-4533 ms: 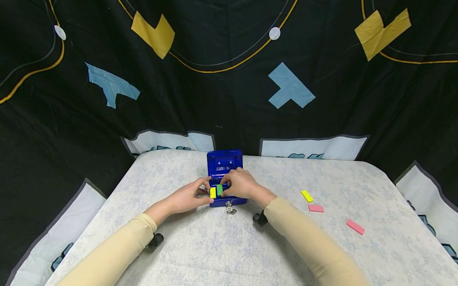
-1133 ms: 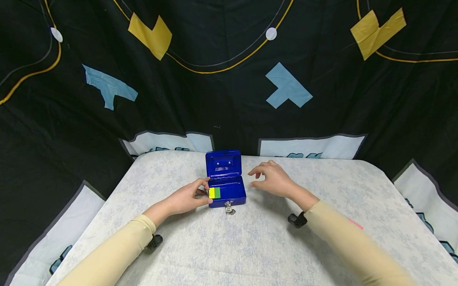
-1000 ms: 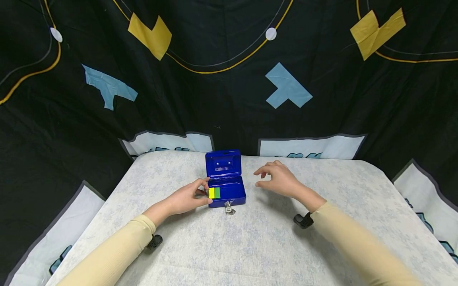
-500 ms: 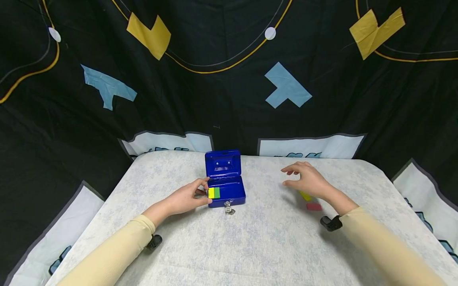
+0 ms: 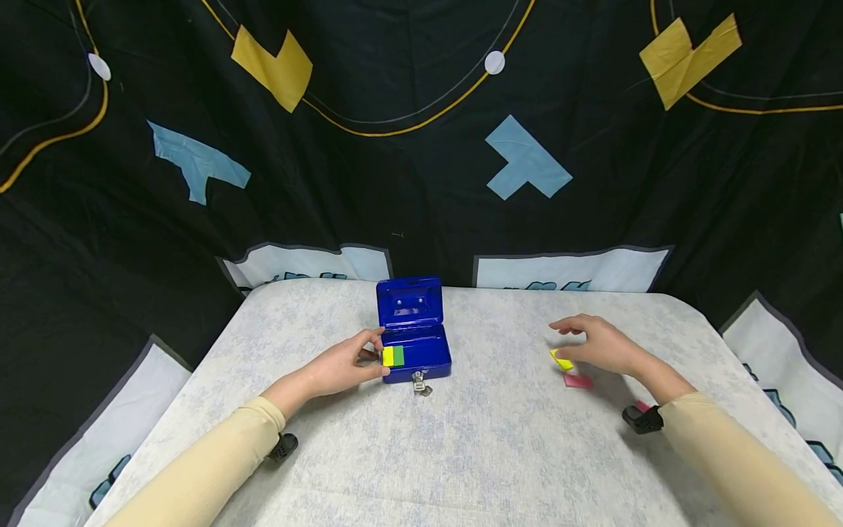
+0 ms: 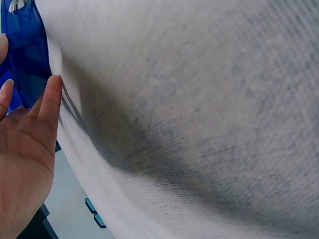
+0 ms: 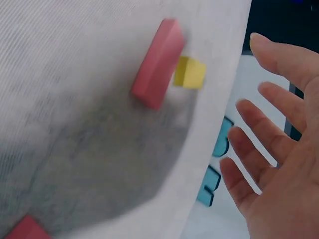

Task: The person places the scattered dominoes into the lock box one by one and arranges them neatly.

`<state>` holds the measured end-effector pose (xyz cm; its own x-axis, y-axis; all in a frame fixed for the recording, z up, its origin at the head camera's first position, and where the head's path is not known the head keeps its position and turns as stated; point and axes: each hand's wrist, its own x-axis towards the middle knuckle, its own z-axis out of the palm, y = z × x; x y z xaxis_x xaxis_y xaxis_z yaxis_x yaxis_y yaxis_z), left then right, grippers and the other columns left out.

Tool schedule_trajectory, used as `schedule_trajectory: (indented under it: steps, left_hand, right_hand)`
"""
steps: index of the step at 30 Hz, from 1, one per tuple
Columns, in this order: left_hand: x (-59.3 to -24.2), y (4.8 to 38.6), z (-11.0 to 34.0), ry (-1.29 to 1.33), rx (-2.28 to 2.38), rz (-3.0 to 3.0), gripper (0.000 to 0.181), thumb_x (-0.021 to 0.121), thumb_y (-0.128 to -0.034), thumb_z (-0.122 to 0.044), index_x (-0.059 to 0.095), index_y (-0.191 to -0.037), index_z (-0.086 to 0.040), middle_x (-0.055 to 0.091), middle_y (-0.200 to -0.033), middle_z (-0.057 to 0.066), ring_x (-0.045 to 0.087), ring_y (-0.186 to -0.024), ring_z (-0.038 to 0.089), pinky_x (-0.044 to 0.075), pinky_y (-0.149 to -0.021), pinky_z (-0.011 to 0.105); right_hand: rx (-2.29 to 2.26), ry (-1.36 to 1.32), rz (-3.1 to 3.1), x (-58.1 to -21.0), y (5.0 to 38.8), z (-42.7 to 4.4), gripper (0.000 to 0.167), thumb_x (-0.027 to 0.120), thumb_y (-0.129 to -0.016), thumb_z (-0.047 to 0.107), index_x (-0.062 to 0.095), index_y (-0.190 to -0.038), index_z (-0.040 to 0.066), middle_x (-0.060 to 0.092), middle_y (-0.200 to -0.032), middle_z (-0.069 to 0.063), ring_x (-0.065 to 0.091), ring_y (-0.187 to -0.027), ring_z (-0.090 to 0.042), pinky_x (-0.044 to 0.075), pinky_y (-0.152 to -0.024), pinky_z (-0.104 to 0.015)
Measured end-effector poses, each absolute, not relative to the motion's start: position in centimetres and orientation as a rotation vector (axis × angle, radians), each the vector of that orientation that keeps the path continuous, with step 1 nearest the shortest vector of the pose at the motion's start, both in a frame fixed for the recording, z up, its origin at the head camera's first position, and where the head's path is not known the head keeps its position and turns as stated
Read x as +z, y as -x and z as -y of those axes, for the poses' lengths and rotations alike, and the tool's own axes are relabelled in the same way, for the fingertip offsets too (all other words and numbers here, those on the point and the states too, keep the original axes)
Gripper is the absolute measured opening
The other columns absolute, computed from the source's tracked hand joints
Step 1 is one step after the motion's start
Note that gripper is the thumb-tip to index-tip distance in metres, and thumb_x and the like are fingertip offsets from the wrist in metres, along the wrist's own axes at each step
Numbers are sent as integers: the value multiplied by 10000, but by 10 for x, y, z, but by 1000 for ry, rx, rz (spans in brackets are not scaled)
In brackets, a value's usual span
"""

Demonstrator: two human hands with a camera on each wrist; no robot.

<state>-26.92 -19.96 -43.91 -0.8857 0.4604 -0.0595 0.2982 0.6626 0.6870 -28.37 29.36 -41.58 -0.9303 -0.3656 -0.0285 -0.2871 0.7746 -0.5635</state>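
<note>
The blue metal box [image 5: 428, 355] stands with its lid [image 5: 410, 301] up, a yellow block [image 5: 388, 356] and a green block [image 5: 398, 356] side by side at its left inside. Against the box's left side rests my left hand [image 5: 342, 360], thumb at the front corner and a finger near the hinge. On the right, my right hand [image 5: 602, 344] hovers with fingers spread over another yellow block [image 5: 562, 360], partly covering it. A pink block [image 5: 578, 381] lies just in front. The right wrist view shows nothing in the right hand [image 7: 284, 144], with the pink block [image 7: 158, 64] and yellow block [image 7: 189, 72] beside it.
A second pink block [image 5: 642, 405] is partly hidden by the right wrist camera [image 5: 642, 419]. Keys [image 5: 421, 386] hang at the box's front lock. The patterned cloth [image 5: 461, 454] covers the table, and a black curtain [image 5: 408, 183] hangs behind it.
Earlier my right hand was in the box at the green block; it has let go and moved right to the loose blocks. The green block now sits against the yellow one. My left hand stays.
</note>
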Motion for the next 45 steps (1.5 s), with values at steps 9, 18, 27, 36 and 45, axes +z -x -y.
schedule_trajectory:
  steps: [9,18,27,36,45]
  left_hand:
    - [-439,269,199,-606,1035,-2654,402,720,-972,-396,505,-1160,-114,319,-1653,69,607,-1256,273,515,-999,466]
    - [-439,269,199,-612,1029,-2660,408,722,-969,-399,506,-1164,-114,320,-1653,64,608,-1255,274,506,-1013,470]
    - [-439,269,199,-606,1038,-2654,413,722,-968,-405,505,-1165,-113,318,-1654,60,609,-1253,267,510,-1007,465]
    - [-439,269,199,-611,1034,-2658,408,724,-968,-399,506,-1159,-111,320,-1653,62,616,-1240,261,513,-1002,459]
    - [-439,269,199,-606,1044,-2651,407,725,-968,-394,507,-1158,-108,316,-1654,61,614,-1243,264,516,-1000,457]
  right_hand:
    - [-890,460,-2731,-428,284,-311,561,791,-910,290,621,-1382,38,602,-1353,-187,526,-1235,-409,461,-1004,-583]
    - [-888,404,-2693,-439,290,-321,559,816,-882,308,651,-1366,83,581,-1351,-194,511,-1166,-360,461,-973,-545]
    - [-873,469,-2686,-440,292,-322,523,803,-888,280,663,-1356,95,582,-1293,-155,477,-1075,-303,467,-848,-425]
    - [-869,473,-2699,-442,292,-320,502,800,-884,255,675,-1341,91,591,-1259,-137,468,-1043,-286,464,-817,-400]
    - [-875,457,-2706,-444,293,-318,465,812,-872,267,706,-1293,102,599,-1209,-104,466,-1014,-273,452,-797,-389]
